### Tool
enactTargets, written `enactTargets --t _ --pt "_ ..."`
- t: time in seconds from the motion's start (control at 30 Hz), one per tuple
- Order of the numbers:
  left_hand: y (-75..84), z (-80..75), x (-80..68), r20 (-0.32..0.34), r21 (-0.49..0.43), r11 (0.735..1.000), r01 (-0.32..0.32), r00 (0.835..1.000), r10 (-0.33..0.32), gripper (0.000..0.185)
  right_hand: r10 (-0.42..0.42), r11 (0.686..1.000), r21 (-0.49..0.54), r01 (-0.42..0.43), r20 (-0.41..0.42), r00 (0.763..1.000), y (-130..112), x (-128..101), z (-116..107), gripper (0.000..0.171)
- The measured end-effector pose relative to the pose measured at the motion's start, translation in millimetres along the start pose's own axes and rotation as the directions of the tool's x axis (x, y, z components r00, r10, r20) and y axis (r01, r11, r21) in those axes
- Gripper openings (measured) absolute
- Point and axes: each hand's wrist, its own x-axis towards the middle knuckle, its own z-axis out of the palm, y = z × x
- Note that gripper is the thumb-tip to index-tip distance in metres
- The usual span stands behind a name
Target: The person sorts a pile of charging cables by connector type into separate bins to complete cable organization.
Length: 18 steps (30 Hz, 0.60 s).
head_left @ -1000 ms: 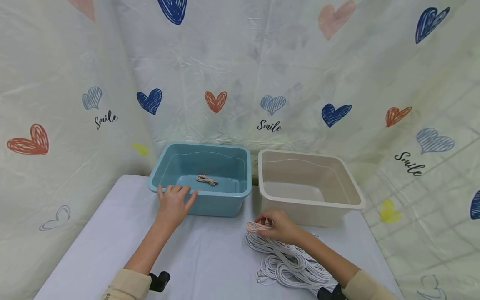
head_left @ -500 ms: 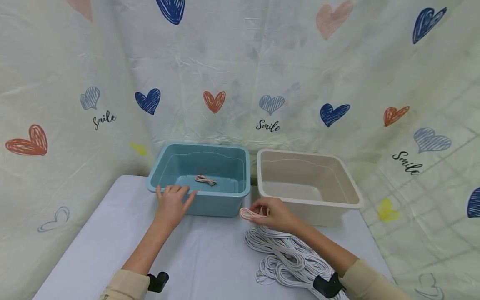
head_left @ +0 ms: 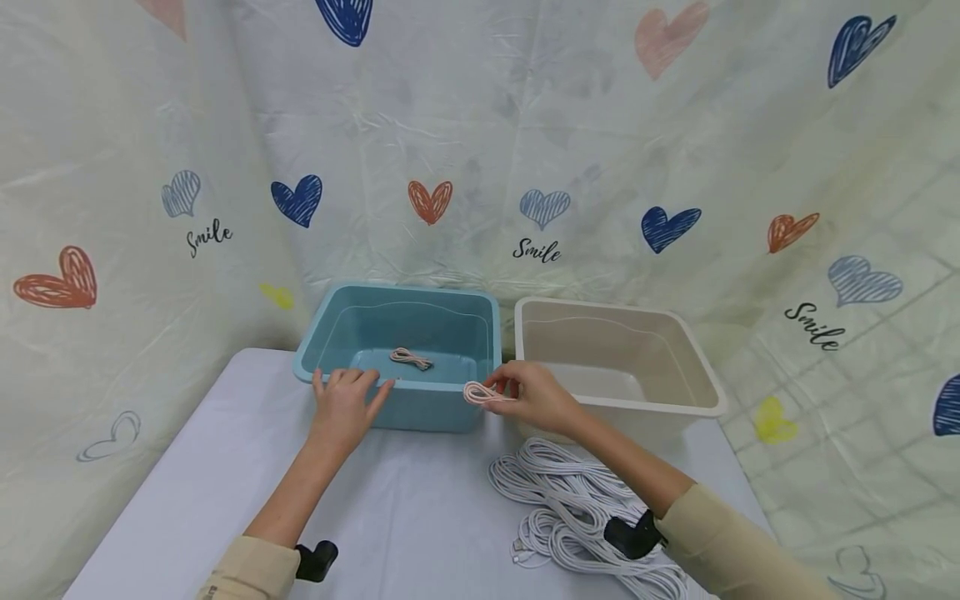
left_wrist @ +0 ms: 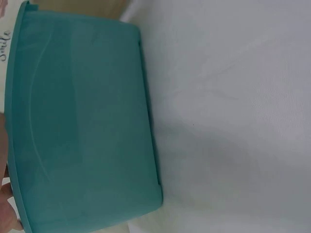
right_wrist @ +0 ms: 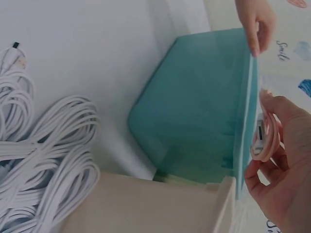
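My right hand [head_left: 536,396] pinches a small coiled pale pink charging cable [head_left: 483,393] at the front right corner of the blue bin [head_left: 442,408]. In the right wrist view a white USB plug [right_wrist: 260,133] shows on that coil, between thumb and fingers beside the bin's rim. My left hand [head_left: 345,408] holds the bin's front rim, its fingers hooked over the edge. Inside the blue bin lies another bundled pink cable [head_left: 411,359]. Several coiled white cables [head_left: 570,517] are piled on the table below my right forearm.
A beige bin [head_left: 622,404] stands close to the right of the blue one; no cables show in its visible part. Both stand at the back of a table with a white cloth [head_left: 420,508]. A heart-printed curtain [head_left: 480,125] hangs behind.
My right hand has lifted the pink cable coil off the white pile and carried it up and left to the blue bin's corner. The left hand has stayed on the rim.
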Motion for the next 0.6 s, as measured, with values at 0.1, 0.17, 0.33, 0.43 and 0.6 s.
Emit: enactTargets --t 0.1,0.17,0.33,0.43,0.6 --pt "-0.3 0.4 0.3 0.012 -0.006 1.0 0.008 1.0 -0.008 0.026 0.003 1.0 -0.009 -0.004 -0.007 1.0 -3 8 -3 0.023" --pt "-0.6 0.7 0.2 0.012 -0.007 1.0 0.008 1.0 -0.008 0.026 0.004 1.0 -0.012 -0.004 -0.013 1.0 -5 14 -4 0.023" --pt "-1.2 1.2 0.4 0.006 -0.009 1.0 0.006 1.0 -0.006 0.026 0.014 1.0 -0.025 -0.015 -0.031 0.999 -8 26 -7 0.024" --pt "-1.3 1.2 0.7 0.01 -0.009 1.0 0.008 1.0 -0.007 0.026 0.031 0.999 -0.019 -0.031 -0.041 0.999 -9 32 -8 0.024" --pt "-0.6 0.8 0.7 0.014 -0.007 1.0 0.012 1.0 -0.012 0.026 0.033 0.999 -0.012 -0.034 -0.078 0.996 -8 43 -9 0.024"
